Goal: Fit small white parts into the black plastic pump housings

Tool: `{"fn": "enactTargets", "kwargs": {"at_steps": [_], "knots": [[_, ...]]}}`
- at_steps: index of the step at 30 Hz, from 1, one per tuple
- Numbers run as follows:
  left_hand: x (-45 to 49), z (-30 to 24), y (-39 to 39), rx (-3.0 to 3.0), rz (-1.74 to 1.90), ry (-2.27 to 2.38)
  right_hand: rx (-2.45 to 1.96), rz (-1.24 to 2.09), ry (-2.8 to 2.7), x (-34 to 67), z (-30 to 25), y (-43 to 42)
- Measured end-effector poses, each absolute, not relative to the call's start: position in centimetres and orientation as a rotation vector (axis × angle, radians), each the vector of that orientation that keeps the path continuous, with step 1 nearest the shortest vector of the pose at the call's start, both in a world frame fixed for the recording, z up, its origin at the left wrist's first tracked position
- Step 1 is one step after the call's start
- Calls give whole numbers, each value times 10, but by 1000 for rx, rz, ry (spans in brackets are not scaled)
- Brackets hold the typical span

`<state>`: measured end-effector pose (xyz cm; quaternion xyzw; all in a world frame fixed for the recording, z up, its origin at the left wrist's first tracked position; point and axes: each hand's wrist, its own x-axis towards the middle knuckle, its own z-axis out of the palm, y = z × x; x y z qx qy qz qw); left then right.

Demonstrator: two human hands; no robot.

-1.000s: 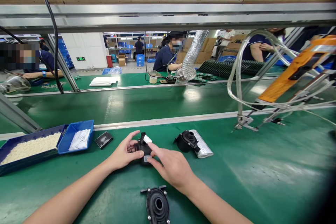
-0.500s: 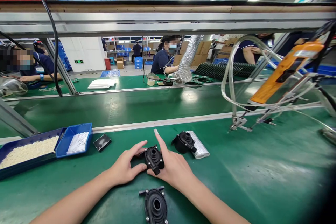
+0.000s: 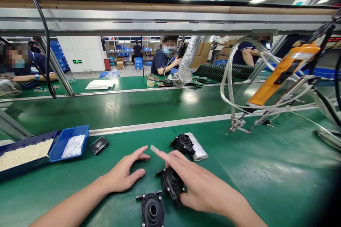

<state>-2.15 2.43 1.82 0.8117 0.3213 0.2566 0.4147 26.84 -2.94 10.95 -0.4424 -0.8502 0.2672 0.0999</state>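
Observation:
My right hand (image 3: 197, 184) grips a black round pump part (image 3: 171, 183) just above the green mat, with a small white label stuck on its raised index fingertip (image 3: 154, 148). My left hand (image 3: 125, 173) rests open on the mat to the left of that part, holding nothing. A second black round part with screw tabs (image 3: 152, 211) lies flat on the mat just below my hands. Beyond my right hand lies another black pump part with a silver cylinder body (image 3: 189, 145).
A blue bin of white slips (image 3: 69, 143) and a dark tray of small white pieces (image 3: 23, 152) sit at the left, a small black square (image 3: 98, 145) beside them. An orange tool on a wire stand (image 3: 282, 74) hangs at the right. Other people work across the belt.
My right hand has pulled the black part out of my left hand, toward me and to the right. My left hand let go and now lies open on the mat.

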Motion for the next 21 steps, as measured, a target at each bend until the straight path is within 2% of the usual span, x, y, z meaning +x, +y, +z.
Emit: {"fn": "enactTargets", "kwargs": {"at_steps": [7,9,12,14,18,21], "knots": [[-22,12,26,2034,678,852,-1096,1026,-2482,265,117,-47],[-23,9,26,2036,669,858,-1162,885,-2325,277,117,-34],[-24,7,26,2027,637,886,-1557,307,-1945,301,109,-5],[-24,5,25,2010,636,903,-1768,70,-1799,313,98,12],[-20,1,27,1970,738,882,-1789,50,-1832,303,75,21],[-17,-1,28,1976,796,879,-1692,285,-1802,272,68,6]]}}
